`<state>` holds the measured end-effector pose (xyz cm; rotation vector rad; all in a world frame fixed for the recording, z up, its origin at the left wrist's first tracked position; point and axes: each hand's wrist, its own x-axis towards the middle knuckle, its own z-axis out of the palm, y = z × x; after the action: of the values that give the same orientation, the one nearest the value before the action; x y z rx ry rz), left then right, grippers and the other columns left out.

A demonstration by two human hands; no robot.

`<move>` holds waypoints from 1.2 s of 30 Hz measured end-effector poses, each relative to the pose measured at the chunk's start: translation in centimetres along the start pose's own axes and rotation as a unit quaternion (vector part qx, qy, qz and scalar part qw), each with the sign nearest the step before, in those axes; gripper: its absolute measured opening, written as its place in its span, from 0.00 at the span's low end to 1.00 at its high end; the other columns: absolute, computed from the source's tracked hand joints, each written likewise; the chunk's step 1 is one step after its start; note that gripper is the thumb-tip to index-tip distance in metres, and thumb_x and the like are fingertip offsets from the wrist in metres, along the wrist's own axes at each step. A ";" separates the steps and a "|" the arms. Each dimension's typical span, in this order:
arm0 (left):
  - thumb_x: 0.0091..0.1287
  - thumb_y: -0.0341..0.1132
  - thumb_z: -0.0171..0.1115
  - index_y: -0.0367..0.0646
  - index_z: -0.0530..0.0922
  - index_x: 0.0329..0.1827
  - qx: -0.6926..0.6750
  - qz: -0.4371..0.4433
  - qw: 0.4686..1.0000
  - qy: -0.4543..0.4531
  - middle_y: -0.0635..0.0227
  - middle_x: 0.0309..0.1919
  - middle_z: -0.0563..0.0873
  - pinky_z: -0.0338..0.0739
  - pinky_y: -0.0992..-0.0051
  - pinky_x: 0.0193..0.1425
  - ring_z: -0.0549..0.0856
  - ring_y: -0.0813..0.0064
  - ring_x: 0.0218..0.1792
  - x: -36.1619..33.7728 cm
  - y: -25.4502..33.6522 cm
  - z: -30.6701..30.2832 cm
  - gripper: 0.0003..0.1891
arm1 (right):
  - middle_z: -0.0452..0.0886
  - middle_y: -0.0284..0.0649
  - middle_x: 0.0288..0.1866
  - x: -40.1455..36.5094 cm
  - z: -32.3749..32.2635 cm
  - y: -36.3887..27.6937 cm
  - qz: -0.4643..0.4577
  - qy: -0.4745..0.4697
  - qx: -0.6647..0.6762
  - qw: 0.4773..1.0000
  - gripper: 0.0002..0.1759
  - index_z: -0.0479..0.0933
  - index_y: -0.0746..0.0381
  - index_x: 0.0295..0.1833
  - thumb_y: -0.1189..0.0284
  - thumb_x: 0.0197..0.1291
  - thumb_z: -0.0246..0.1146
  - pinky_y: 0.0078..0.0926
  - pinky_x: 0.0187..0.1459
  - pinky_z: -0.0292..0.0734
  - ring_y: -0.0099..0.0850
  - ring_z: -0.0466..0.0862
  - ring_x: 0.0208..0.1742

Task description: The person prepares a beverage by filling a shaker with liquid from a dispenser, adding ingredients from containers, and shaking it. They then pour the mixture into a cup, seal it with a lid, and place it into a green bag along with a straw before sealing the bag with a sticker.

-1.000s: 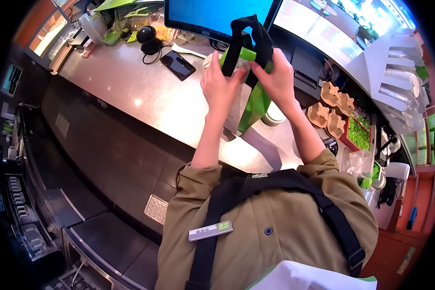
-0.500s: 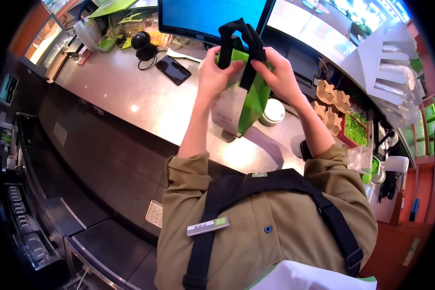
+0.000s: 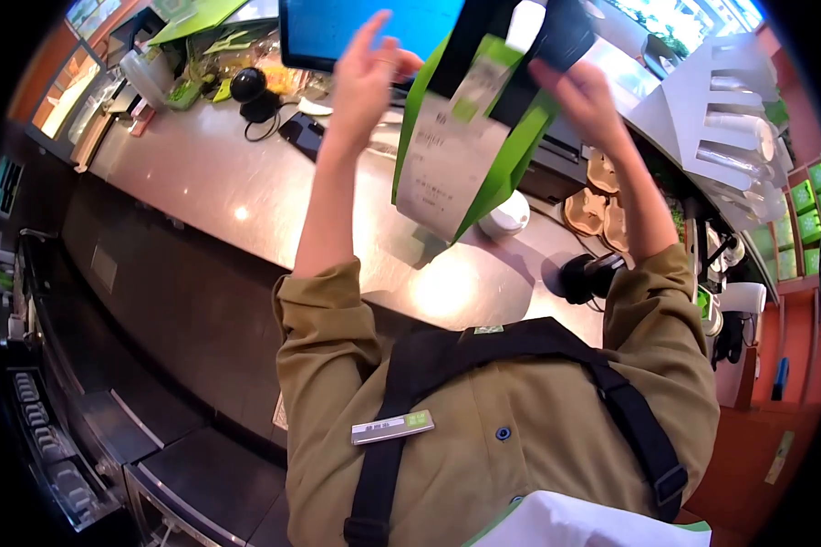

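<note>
Above counter (image 3: pixel 237 187), green bag (image 3: pixel 513 169), receipt (image 3: pixel 442 164) print unreadable

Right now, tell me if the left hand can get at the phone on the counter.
Probably yes. The left hand is open and empty beside the held-up green bag, and the phone lies uncovered on the counter just past its forearm.

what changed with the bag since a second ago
The green bag went up off the counter, hanging from the right hand by its black handles. The left hand let go and is open. Phone and monitor stayed put.
</note>
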<state>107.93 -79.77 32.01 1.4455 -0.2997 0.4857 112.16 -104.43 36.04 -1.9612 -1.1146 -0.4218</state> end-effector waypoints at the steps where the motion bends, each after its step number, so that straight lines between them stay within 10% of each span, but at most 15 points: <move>1: 0.68 0.31 0.47 0.39 0.60 0.65 0.003 0.006 0.999 0.035 0.67 0.37 0.82 0.71 0.82 0.49 0.79 0.81 0.38 0.4 0.4 -0.7 0.22 | 0.67 0.28 0.16 1.1 -1.8 -0.1 -0.009 0.034 0.005 0.999 0.11 0.77 0.65 0.35 0.68 0.60 0.57 0.16 0.22 0.60 0.14 0.65 0.21; 8: 0.63 0.21 0.43 0.36 0.59 0.65 0.005 -0.059 0.987 0.150 0.61 0.48 0.78 0.69 0.80 0.50 0.76 0.78 0.44 -4.8 -7.0 -8.7 0.24 | 0.77 0.30 0.25 7.7 -16.2 4.2 0.226 0.136 -0.036 0.964 0.18 0.78 0.68 0.33 0.63 0.60 0.53 0.16 0.31 0.68 0.19 0.73 0.27; 11: 0.67 0.29 0.45 0.35 0.63 0.63 0.127 -0.238 0.941 0.204 0.57 0.57 0.72 0.65 0.75 0.60 0.71 0.69 0.58 -11.2 -14.1 -12.3 0.21 | 0.76 0.32 0.23 8.8 -18.6 6.4 0.171 0.152 -0.153 0.961 0.16 0.77 0.68 0.31 0.65 0.59 0.53 0.24 0.33 0.69 0.24 0.73 0.27; 13: 0.67 0.34 0.47 0.32 0.67 0.59 0.180 -0.278 0.907 0.258 0.57 0.50 0.77 0.69 0.74 0.56 0.75 0.69 0.50 -14.8 -14.8 -11.0 0.20 | 0.73 0.34 0.20 8.5 -20.4 9.6 0.124 0.192 -0.206 0.951 0.18 0.76 0.68 0.30 0.62 0.59 0.53 0.25 0.28 0.64 0.25 0.71 0.23; 21: 0.63 0.39 0.53 0.34 0.75 0.48 0.459 -0.224 0.831 0.218 0.51 0.50 0.73 0.64 0.63 0.58 0.71 0.55 0.53 -19.7 -18.7 -10.5 0.18 | 0.75 0.41 0.13 8.5 -28.0 18.9 0.283 0.277 -0.353 0.847 0.24 0.73 0.70 0.18 0.59 0.54 0.54 0.25 0.26 0.74 0.31 0.80 0.18; 22: 0.62 0.39 0.54 0.35 0.75 0.48 0.497 -0.230 0.815 0.192 0.51 0.50 0.73 0.64 0.62 0.58 0.71 0.55 0.53 -19.4 -18.4 -10.1 0.18 | 0.80 0.48 0.27 8.7 -30.2 20.7 0.368 0.222 -0.327 0.842 0.31 0.75 0.74 0.37 0.51 0.53 0.59 0.24 0.30 0.76 0.33 0.83 0.29; 24: 0.60 0.40 0.56 0.38 0.76 0.48 0.567 -0.237 0.777 0.139 0.51 0.51 0.72 0.64 0.61 0.58 0.71 0.54 0.52 -18.7 -17.9 -9.2 0.17 | 0.80 0.49 0.27 9.2 -32.4 24.9 0.174 0.147 -0.627 0.745 0.18 0.78 0.66 0.32 0.62 0.54 0.52 0.37 0.34 0.72 0.41 0.79 0.28; 33: 0.58 0.40 0.57 0.40 0.78 0.46 0.588 -0.215 0.766 0.143 0.48 0.51 0.73 0.62 0.58 0.58 0.71 0.51 0.52 -18.4 -18.5 -8.2 0.16 | 0.80 0.53 0.31 10.3 -29.7 17.6 0.223 0.108 -0.580 0.776 0.32 0.78 0.65 0.39 0.46 0.59 0.43 0.43 0.37 0.73 0.48 0.80 0.34; 36: 0.61 0.40 0.53 0.36 0.77 0.46 0.546 -0.210 0.799 0.141 0.44 0.48 0.75 0.67 0.59 0.55 0.74 0.48 0.49 -18.3 -18.4 -9.4 0.17 | 0.79 0.50 0.37 10.8 -25.9 11.0 0.444 0.163 -0.439 0.764 0.39 0.76 0.66 0.45 0.40 0.57 0.41 0.34 0.24 0.77 0.39 0.82 0.30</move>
<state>100.12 -73.97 6.20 2.4346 0.6678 0.5130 129.95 -121.88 53.12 -2.7637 0.4331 -0.7824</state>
